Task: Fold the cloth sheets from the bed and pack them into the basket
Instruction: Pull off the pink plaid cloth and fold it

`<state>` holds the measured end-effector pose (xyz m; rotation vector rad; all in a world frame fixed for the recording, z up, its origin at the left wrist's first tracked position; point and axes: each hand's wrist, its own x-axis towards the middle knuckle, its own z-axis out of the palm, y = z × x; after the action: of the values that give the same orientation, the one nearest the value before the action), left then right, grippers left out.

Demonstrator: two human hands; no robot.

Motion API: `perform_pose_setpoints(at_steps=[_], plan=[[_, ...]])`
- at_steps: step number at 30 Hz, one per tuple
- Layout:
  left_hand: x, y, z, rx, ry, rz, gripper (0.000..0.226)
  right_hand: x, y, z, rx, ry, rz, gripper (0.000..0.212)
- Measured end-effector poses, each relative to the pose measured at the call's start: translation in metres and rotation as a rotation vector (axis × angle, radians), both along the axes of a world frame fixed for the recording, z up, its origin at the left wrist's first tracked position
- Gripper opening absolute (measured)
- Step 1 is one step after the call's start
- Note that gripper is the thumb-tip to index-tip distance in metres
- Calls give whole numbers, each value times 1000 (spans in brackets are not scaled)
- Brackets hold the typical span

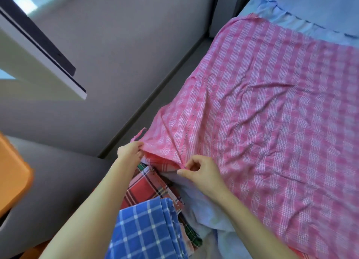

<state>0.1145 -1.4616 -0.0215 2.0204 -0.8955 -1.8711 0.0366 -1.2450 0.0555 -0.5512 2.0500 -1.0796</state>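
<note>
Grey padded wall point(120, 50) runs left of the bed. White sill or ledge point(29, 50) with dark edge, upper left. Orange object point(11, 173) at left edge.

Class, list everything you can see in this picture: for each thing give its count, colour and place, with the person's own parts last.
checked sheet: one, pink and white, spread over the bed.
bed cover: one, pale blue, under the pink sheet.
tartan cloth: one, red, near bed edge.
grid cloth: one, blue and white, over the red one.
orange object: one, far left, only partly seen.
left hand: pinches the pink sheet's corner.
right hand: pinches the sheet's near edge.
</note>
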Motion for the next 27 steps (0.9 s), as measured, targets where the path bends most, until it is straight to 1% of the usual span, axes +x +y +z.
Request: perform_pose_setpoints(at_steps=[2,4,5,8,10,12,14,15,17,20,22,24,25,26,27], plan=[[-4,-1,25,-98,-52,-43,26,-2,16,20,-18,22,-14,26],[-15,4,59,-355,-148,-62,21,1,38,40,-26,72,-43,28],[-22,7,77,-495,-166,-65,18,5,48,46,-28,81,-51,31],[-57,31,140,-832,-14,-174,10,21,77,58,-10,79,-66,39],[-80,60,186,-1012,97,-282,4,28,99,64,-16,62,-62,34],[-102,98,236,-1216,142,-404,16,29,125,78,-26,69,-60,21],[-121,132,278,-1392,120,-525,20,27,152,89,-35,78,-134,18],[-130,156,298,-1452,139,-585,19,24,177,99,-30,102,-189,18],[-146,194,329,-1489,200,-679,16,18,219,109,-27,123,-261,18],[-165,250,354,-1421,254,-771,12,8,284,129,-47,133,-411,20],[-175,280,357,-1349,264,-812,15,4,320,144,-56,152,-545,19],[-178,310,355,-1309,302,-891,10,4,354,155,-82,159,-673,17],[-178,324,354,-1323,305,-936,5,5,370,156,-97,141,-737,16],[-182,339,351,-1362,310,-961,9,8,387,157,-109,131,-800,16],[-180,339,348,-1401,297,-966,23,8,394,155,-127,107,-841,17]])
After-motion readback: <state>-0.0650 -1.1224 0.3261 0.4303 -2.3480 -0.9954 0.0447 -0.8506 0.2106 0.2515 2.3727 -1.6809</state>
